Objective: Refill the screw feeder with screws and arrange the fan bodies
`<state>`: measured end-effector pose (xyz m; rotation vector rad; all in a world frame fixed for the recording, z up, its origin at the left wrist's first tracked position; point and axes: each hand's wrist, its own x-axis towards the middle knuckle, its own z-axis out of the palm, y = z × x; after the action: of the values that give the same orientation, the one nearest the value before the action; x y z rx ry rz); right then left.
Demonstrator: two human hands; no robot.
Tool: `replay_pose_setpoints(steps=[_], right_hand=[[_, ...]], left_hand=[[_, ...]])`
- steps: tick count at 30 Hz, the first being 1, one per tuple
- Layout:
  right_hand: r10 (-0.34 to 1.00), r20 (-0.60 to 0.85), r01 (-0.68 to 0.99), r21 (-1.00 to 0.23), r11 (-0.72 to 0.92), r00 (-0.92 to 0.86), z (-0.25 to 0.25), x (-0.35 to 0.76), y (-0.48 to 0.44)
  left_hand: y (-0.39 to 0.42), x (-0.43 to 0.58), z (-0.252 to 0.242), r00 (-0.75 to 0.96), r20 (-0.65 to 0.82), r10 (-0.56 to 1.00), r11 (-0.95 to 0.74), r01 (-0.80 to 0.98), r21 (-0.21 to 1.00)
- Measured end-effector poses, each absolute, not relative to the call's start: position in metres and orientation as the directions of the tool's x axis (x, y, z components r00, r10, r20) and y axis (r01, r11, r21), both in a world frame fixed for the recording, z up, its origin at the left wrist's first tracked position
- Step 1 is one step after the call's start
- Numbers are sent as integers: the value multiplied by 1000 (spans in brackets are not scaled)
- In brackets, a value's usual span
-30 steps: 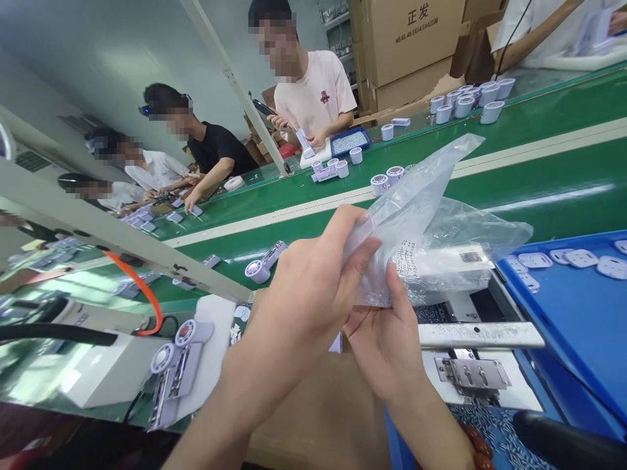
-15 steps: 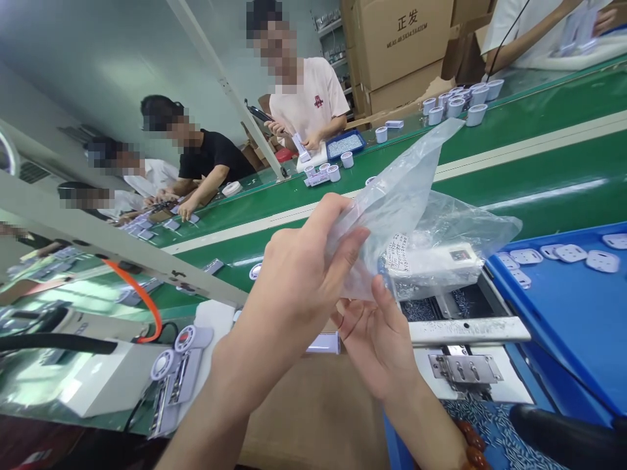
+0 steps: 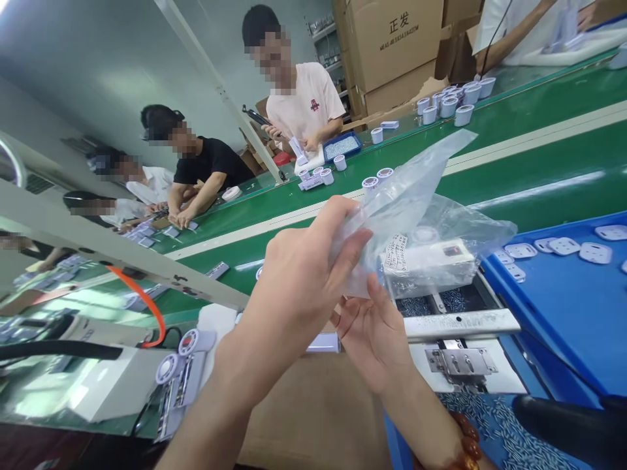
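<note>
L hand [image 3: 313, 261] pinching crinkled clear plastic bag [image 3: 414, 212]; R hand [image 3: 375, 336] half-curled beneath, grip unclear. Poss. prob: bag's slack snags silver metal bar [image 3: 482, 322] below bag.

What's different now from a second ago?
The right hand has shifted slightly lower against the clear plastic bag. Across the green belt, the co-worker in black has brought both hands together. The whole view has shifted a little. The left hand still holds the bag; the white-labelled contents look unchanged.
</note>
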<state>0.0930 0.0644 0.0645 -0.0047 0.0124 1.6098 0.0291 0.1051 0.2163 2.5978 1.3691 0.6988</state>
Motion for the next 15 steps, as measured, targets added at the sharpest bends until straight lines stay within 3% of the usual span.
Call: replay_pose_setpoints(steps=[15], right_hand=[[999,-6,-999,-33,-40,-40,66,92,64]], left_hand=[[113,37,230,512,288,809,-583,759,290]])
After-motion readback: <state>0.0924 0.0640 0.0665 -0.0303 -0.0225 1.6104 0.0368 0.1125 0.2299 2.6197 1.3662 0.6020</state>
